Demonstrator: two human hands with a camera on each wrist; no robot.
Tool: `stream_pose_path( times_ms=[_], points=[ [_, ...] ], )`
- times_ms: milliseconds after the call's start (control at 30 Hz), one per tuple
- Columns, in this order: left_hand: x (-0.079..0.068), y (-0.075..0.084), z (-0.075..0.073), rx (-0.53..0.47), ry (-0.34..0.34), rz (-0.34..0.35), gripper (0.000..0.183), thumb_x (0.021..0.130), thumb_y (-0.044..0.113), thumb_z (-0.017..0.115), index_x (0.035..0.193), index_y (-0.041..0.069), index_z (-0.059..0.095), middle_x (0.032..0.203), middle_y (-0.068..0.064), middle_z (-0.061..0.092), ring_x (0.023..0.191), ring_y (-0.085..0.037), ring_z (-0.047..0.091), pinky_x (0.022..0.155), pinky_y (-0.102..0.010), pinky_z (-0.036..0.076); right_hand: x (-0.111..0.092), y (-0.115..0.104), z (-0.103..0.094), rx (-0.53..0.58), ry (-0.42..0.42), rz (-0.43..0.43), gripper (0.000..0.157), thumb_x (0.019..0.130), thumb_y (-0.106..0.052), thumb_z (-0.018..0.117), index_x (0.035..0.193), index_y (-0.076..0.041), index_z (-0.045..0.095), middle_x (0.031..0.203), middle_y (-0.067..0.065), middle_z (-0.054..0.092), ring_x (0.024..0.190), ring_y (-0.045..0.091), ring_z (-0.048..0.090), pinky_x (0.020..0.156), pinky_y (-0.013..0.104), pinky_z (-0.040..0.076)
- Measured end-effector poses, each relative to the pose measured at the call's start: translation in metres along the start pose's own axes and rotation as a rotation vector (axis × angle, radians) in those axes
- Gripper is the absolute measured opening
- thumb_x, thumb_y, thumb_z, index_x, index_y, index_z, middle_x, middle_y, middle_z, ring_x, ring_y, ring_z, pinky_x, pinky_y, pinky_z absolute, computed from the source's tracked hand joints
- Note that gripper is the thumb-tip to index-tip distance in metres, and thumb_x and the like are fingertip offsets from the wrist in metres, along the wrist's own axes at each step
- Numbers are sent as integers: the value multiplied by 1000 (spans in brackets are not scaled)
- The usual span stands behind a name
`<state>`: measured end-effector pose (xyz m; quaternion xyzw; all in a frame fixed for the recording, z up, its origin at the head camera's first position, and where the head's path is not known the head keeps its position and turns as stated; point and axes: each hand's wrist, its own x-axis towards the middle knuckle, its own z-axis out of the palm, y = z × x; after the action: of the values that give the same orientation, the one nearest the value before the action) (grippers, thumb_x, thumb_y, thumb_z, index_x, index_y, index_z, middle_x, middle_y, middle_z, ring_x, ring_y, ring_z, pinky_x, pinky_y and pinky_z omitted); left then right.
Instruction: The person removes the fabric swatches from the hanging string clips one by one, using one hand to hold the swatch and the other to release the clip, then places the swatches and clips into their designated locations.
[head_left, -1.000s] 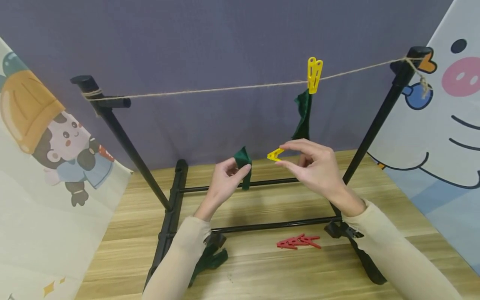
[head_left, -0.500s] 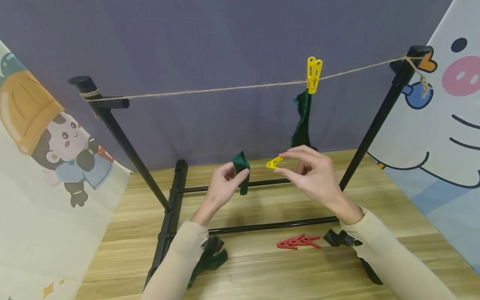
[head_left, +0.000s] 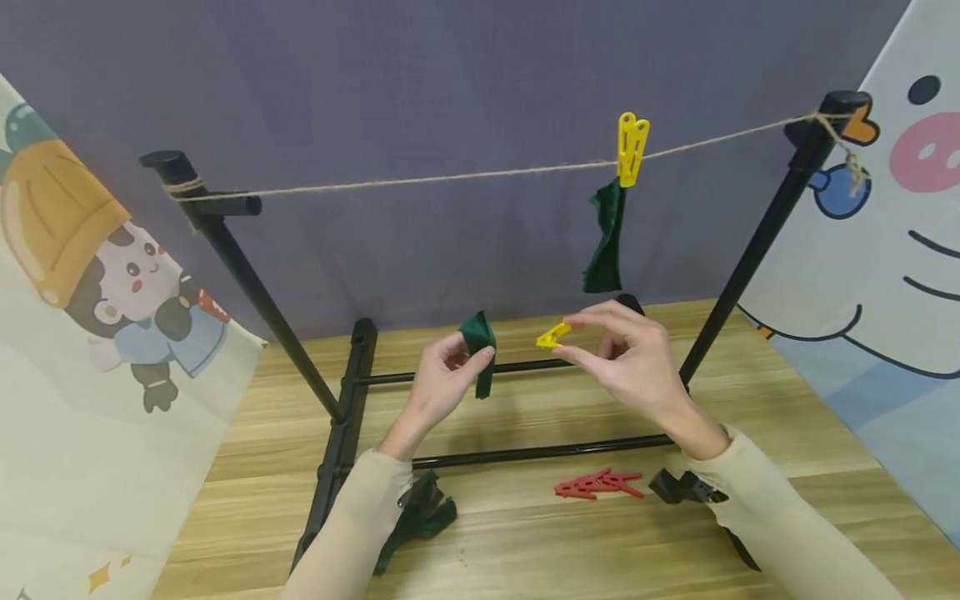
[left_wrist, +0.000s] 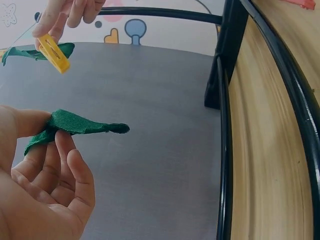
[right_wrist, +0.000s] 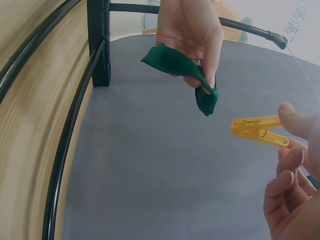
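My left hand (head_left: 444,377) pinches a small strip of dark green cloth (head_left: 478,335) between thumb and fingers, and its lower end hangs free. To its right, my right hand (head_left: 628,354) holds a yellow clothespin (head_left: 553,336) by its handle ends, thumb below and forefinger above. The clothespin's tip points left toward the cloth, with a gap between them. In the right wrist view the yellow clothespin (right_wrist: 257,131) shows side-on, its handles spread. Both hands are below the string (head_left: 420,180), where another yellow clothespin (head_left: 632,150) fastens a second green cloth strip (head_left: 606,237).
The string runs between two black posts (head_left: 258,292) of a frame standing on the wooden table (head_left: 495,533). Several red clothespins (head_left: 598,483) lie in front of the frame's lower bar (head_left: 540,452). More green cloth (head_left: 420,525) lies near the left forearm.
Both hands have come down a little, still holding the cloth strip and the yellow clothespin. The hanging cloth strip now shows down to its lower edge.
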<state>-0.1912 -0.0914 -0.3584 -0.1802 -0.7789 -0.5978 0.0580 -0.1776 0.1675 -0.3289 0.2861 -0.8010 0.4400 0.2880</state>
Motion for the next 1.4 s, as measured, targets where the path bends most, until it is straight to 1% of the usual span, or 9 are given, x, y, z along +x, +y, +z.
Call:
stream_pose_path(
  times_ms=[133, 433, 567, 767, 1000, 1133, 1200, 1267, 1400],
  points=[
    [-9, 16, -2, -5, -15, -14, 16, 93, 17, 64, 94, 2, 67, 85, -12, 67, 76, -30, 64, 64, -31, 45, -3, -3, -1, 20, -3, 25, 37, 69, -13, 87, 104, -15, 73, 95, -9, 64, 45, 3, 46, 38, 19, 35],
    [-16, 11, -4, -2, -25, -44, 14, 93, 18, 65, 95, 4, 68, 85, -12, 66, 74, -31, 62, 63, -31, 44, -11, -5, -1, 45, -30, 64, 37, 70, -12, 86, 104, -18, 73, 96, -10, 64, 44, 3, 43, 38, 21, 33],
    [-19, 9, -5, 8, -18, -40, 14, 93, 17, 64, 96, 3, 67, 85, -13, 66, 76, -29, 62, 65, -32, 46, -17, -2, 0, 46, -50, 82, 36, 71, -14, 86, 104, -20, 73, 93, -11, 65, 44, 3, 43, 38, 21, 33],
    [-24, 4, -6, 21, -24, -29, 14, 94, 16, 64, 94, 2, 66, 81, -16, 64, 73, -34, 59, 63, -30, 47, -24, -1, 3, 33, -78, 121, 34, 73, -18, 85, 105, -21, 72, 89, -11, 64, 44, 5, 44, 39, 21, 34],
    [-31, 0, -7, 50, 8, -55, 12, 93, 14, 64, 91, 3, 67, 83, -8, 64, 80, -22, 60, 66, -33, 50, -26, -22, 2, 66, -103, 163, 31, 73, -9, 84, 101, -11, 71, 81, -2, 64, 41, 10, 43, 36, 22, 33],
    [-34, -2, -8, 52, 29, -76, 11, 93, 13, 65, 91, 3, 68, 86, -6, 65, 83, -20, 60, 63, -32, 51, -28, -31, 1, 68, -128, 193, 30, 73, -9, 84, 99, -9, 70, 73, -4, 61, 40, 12, 43, 37, 22, 34],
    [-36, -3, -9, 56, 36, -83, 11, 93, 14, 65, 92, 3, 68, 88, -6, 66, 85, -20, 60, 63, -31, 51, -29, -32, 0, 68, -137, 213, 29, 73, -9, 84, 99, -9, 70, 68, -5, 59, 40, 12, 43, 36, 23, 34],
    [-39, -4, -10, 63, 43, -92, 11, 93, 14, 65, 92, 4, 68, 90, -6, 66, 86, -20, 59, 64, -31, 50, -31, -32, 0, 75, -142, 234, 29, 74, -9, 84, 99, -9, 70, 69, -6, 60, 39, 12, 43, 36, 23, 34],
    [-43, -5, -13, 65, 41, -117, 12, 93, 15, 65, 93, 4, 68, 90, -7, 65, 85, -19, 59, 66, -33, 51, -36, -24, -1, 90, -165, 289, 27, 76, -12, 82, 100, -9, 69, 65, -4, 60, 39, 10, 42, 35, 24, 33]
  ],
)
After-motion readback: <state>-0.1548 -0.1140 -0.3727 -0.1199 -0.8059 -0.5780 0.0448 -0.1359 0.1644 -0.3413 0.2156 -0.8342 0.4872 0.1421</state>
